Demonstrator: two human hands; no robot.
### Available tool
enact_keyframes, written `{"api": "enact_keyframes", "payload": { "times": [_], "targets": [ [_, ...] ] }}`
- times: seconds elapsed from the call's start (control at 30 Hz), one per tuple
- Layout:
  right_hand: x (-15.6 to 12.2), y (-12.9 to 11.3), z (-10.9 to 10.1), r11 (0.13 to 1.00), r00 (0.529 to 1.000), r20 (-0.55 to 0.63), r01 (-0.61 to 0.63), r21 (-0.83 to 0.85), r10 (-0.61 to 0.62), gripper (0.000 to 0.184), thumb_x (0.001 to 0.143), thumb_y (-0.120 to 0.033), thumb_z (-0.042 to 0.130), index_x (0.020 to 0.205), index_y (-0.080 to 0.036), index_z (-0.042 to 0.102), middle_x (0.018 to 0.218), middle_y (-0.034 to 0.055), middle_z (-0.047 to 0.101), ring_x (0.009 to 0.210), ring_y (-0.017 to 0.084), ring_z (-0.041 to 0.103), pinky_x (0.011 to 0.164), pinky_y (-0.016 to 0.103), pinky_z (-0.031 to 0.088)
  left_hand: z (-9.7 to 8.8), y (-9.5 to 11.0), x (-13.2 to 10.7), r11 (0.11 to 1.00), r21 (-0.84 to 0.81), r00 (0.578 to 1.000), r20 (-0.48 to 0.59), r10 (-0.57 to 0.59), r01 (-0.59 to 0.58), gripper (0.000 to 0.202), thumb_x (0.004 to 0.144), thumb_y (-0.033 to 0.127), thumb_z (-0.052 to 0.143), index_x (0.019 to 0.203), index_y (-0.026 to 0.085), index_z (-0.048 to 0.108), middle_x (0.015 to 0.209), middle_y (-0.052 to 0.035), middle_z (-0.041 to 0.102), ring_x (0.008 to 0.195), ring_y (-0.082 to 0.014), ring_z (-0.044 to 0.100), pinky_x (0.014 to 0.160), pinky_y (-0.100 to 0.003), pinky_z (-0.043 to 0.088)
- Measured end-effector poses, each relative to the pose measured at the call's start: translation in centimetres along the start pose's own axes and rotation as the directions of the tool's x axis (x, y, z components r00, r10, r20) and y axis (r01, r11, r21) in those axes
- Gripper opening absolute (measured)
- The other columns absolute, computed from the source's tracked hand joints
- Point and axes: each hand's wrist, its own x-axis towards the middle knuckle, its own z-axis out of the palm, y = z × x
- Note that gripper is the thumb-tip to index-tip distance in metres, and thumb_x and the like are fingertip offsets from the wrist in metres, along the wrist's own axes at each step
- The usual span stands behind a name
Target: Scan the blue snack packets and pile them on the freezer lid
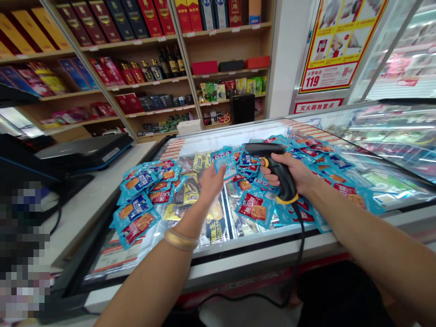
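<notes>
My right hand (295,173) is closed round the grip of a black barcode scanner (274,169) with a yellow trigger; its head points left and its cable hangs down over the freezer's front edge. My left hand (211,181) holds up a small blue snack packet (225,163) just left of the scanner head. A gold bangle sits on my left wrist. Several blue and red snack packets (252,207) lie spread on the glass lid of a chest freezer (238,254), in a left pile (140,203) and a right pile (327,168).
A white counter (91,200) with a black register (78,152) stands at left. Wooden shelves of boxed goods and bottles (143,68) fill the back wall. A red and yellow poster (337,41) hangs at right above more glass freezer lids (391,131).
</notes>
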Motion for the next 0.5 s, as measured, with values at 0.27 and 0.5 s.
{"api": "enact_keyframes", "payload": {
  "times": [0.27,0.5],
  "targets": [
    [0.01,0.42,0.21,0.981,0.995,-0.016,-0.1,-0.165,0.099,0.026,0.081,-0.037,0.071,0.081,-0.014,0.06,0.066,0.002,0.057,0.049,0.009,0.048,0.043,0.02,0.043,0.14,0.58,0.15,0.939,-0.29,0.98,-0.008,-0.198,0.187,0.032,0.063,0.04,0.08,0.079,0.017,0.064,0.073,-0.0013,0.07,0.087,-0.0236,0.072,0.083,-0.046,0.061],
    [-0.09,0.52,0.2,0.969,0.992,-0.023,-0.122,-0.215,0.12,0.028,0.08,-0.04,0.073,0.082,-0.015,0.061,0.065,0.0006,0.059,0.046,0.009,0.048,0.041,0.021,0.045,0.31,0.63,0.23,0.943,-0.286,0.982,-0.031,-0.187,0.17,0.032,0.064,0.04,0.079,0.075,0.016,0.061,0.068,0.0007,0.066,0.084,-0.0224,0.072,0.082,-0.045,0.062]
  ]
}}
